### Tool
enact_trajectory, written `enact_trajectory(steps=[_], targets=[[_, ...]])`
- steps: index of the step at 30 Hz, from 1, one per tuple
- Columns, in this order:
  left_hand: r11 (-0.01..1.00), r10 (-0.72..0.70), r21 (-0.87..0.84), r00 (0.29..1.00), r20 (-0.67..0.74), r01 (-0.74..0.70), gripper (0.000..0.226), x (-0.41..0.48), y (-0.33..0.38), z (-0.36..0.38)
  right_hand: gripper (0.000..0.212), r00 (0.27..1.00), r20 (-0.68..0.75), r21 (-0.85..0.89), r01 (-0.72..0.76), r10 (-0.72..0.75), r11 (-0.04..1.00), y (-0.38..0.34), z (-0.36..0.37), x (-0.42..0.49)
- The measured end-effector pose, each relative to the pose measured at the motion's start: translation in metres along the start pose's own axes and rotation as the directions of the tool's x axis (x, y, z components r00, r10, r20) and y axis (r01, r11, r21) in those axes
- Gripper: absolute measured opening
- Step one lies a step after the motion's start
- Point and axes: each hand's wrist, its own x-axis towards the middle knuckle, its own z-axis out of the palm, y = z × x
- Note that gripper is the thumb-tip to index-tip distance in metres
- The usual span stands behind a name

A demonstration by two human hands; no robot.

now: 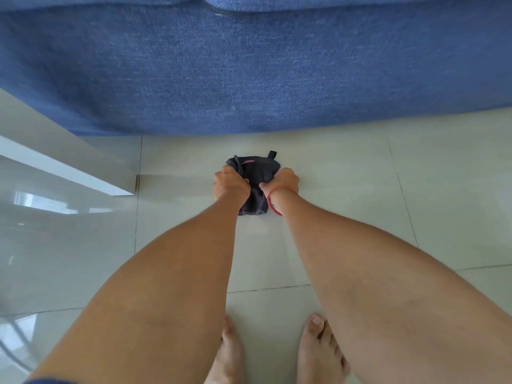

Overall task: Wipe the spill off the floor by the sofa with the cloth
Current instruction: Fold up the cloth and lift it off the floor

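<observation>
Soft, even daylight fills the scene; bright window reflections glare on the glossy floor tiles point(346, 189) at the left. Shadows are faint. Wide-angle distortion bows the blue sofa point(249, 73) edge and stretches the forearms, and the lower left corner is smeared

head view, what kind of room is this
Probably a home living room: a blue sofa stands on a glossy tiled floor, and both bare hands, left hand and right hand, press a dark cloth onto it.
</observation>
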Motion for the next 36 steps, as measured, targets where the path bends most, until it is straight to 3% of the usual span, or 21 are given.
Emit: enact_trajectory(steps=[6, 9, 14, 17, 22, 29, 33, 36], targets=[[0.998, -0.024, 0.069, 0.965, 0.259, 0.007, 0.057, -0.028, -0.025, -0.006, 0.047, 0.989, 0.115, -0.072, -0.085, 0.093, 0.994, 0.014, -0.015, -0.043], [0.999, 0.015, -0.035, 0.954, 0.299, -0.004, 0.055, -0.048, -0.03, -0.025, 0.044, 0.988, 0.145, 0.001, -0.046, 0.046, 0.999, 0.002, -0.031, -0.068], [0.969, 0.183, -0.186, 0.979, 0.088, -0.165, 0.049, -0.107, 0.005, -0.119, 0.035, 0.983, 0.085, 0.13, 0.154, -0.165, 0.98, -0.056, -0.088, -0.112], [0.944, 0.257, -0.193, 0.963, -0.077, -0.268, 0.048, -0.151, 0.025, -0.185, 0.037, 0.949, 0.043, 0.163, 0.301, -0.311, 0.94, -0.095, -0.125, -0.15], [0.901, 0.308, -0.243, 0.924, -0.225, -0.359, 0.048, -0.229, 0.029, -0.266, 0.033, 0.892, -0.04, 0.272, 0.443, -0.45, 0.854, -0.141, -0.182, -0.257], [0.895, 0.217, -0.291, 0.901, -0.375, -0.336, 0.052, -0.316, -0.041, -0.328, 0.039, 0.81, -0.083, 0.323, 0.573, -0.581, 0.753, -0.169, -0.174, -0.377], [0.914, 0.108, -0.302, 0.882, -0.459, -0.269, 0.046, -0.357, -0.11, -0.364, 0.016, 0.716, 0.012, 0.262, 0.671, -0.698, 0.693, -0.183, -0.142, -0.448], [0.934, 0.007, -0.307, 0.87, -0.493, -0.182, 0.046, -0.381, -0.164, -0.39, 0.016, 0.642, 0.095, 0.215, 0.733, -0.761, 0.646, -0.187, -0.107, -0.494]])
